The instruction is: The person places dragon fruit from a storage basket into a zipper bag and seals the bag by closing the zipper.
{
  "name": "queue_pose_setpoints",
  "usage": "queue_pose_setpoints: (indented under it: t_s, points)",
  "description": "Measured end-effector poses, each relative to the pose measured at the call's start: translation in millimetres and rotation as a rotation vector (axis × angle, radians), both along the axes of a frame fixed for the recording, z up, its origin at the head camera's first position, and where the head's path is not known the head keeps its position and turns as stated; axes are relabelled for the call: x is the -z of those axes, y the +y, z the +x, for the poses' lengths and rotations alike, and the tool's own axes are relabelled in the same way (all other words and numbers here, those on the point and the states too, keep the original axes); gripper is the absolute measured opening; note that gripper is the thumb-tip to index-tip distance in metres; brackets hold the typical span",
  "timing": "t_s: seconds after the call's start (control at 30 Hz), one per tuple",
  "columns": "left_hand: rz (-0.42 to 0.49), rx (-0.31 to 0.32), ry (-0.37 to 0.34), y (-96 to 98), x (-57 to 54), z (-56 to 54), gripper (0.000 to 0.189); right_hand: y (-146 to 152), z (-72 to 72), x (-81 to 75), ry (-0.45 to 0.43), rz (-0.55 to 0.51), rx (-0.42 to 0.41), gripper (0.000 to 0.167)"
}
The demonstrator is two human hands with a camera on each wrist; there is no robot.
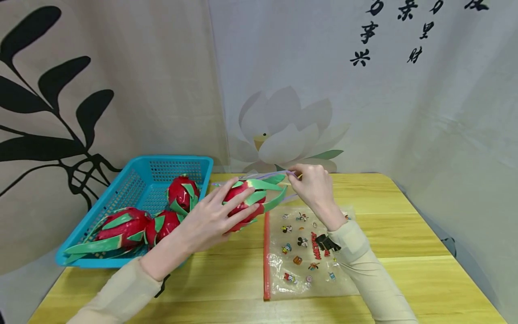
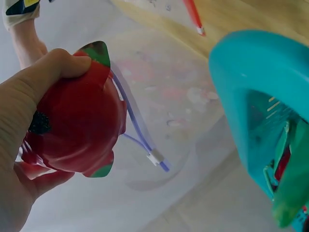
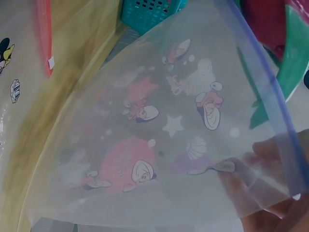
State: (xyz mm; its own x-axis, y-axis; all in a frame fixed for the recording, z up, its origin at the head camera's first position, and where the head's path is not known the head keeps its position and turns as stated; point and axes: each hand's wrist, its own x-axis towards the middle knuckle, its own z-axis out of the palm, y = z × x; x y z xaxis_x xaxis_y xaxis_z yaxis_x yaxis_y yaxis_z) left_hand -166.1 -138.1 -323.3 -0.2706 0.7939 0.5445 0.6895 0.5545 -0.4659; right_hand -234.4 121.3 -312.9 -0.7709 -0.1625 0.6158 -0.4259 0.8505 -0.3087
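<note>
My left hand (image 1: 202,222) grips a red toy dragon fruit (image 2: 82,125) with green leaf tips, its fingers spread over the side of the fruit. A clear zip bag (image 3: 174,150) with a purple zip and printed cartoon figures hangs by the fruit. My right hand (image 1: 314,186) pinches this bag at its purple zip edge, to the right of the fruit's leaves. In the left wrist view the fruit is right at the zip edge, with a white slider (image 2: 155,157) near one end. The head view hides most of this bag behind the fruit and hands.
At the left stands a blue plastic basket (image 1: 178,158) holding several more dragon fruits (image 1: 125,225). A second clear bag (image 1: 279,285) with a red zip lies flat on the wooden table (image 1: 425,288), under the right forearm. A printed curtain (image 1: 457,112) hangs behind.
</note>
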Motion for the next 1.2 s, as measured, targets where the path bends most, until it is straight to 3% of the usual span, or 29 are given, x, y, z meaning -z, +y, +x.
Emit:
queue_pose_setpoints:
  t_s: [0.17,0.5,0.83,1.1,1.2]
  points:
    - [-0.016,-0.01,0.036,4.8,0.8,-1.2,0.084,-0.7,0.5,0.1,-0.008,-0.019,-0.017,0.016]
    - [-0.046,-0.081,-0.041,6.7,4.2,-5.5,0.084,-1.5,0.7,1.0,-0.015,-0.034,-0.041,0.015]
    - [-0.18,-0.106,0.061,10.7,11.0,-5.8,0.08,-2.8,-1.4,1.6,-0.011,-0.061,-0.036,0.017]
    - [-0.184,-0.054,0.171,13.7,15.7,-7.8,0.068,-5.5,-3.6,-2.5,-0.044,-0.069,-0.031,0.02]
    - [-0.169,-0.042,0.153,15.8,16.7,-8.0,0.067,-6.9,-3.8,-3.2,-0.044,-0.055,-0.044,0.024]
